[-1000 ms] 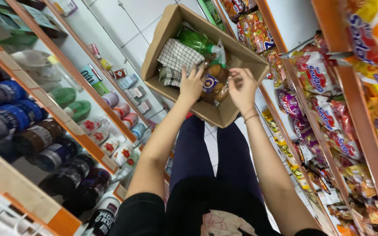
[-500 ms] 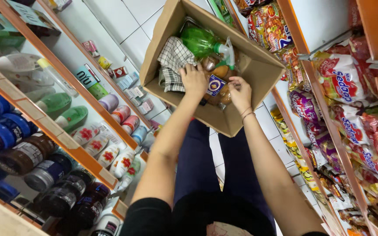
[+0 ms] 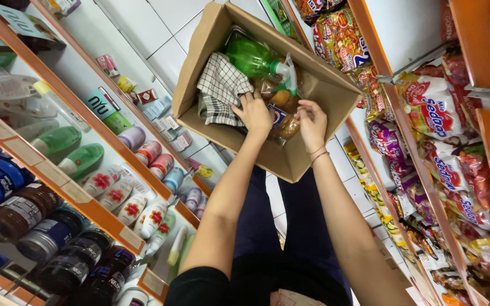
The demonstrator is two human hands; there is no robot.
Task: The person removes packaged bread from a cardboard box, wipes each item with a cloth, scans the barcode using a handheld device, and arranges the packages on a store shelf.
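- Far left there's a shelf packed with toiletries: dark jars nearest, then white tubes with red flowers, green bottles and small boxes further along.
- In the middle sits an open cardboard box on the white tile floor, right beyond the person's knees.
- Inside the box on the left is a checked cloth. A green spray bottle lies just right of it, towards the far side.
- Left hand is down in the box with fingers curled onto a clear bag of brown buns, at the cloth's edge.
- Right hand is just beside it, fingers pinched on the same bag from the right, with a thin bracelet on the wrist.
- So the bag is in the near part of the box, between both hands.
- Right side is another shelf with red and white snack packs all the way down.
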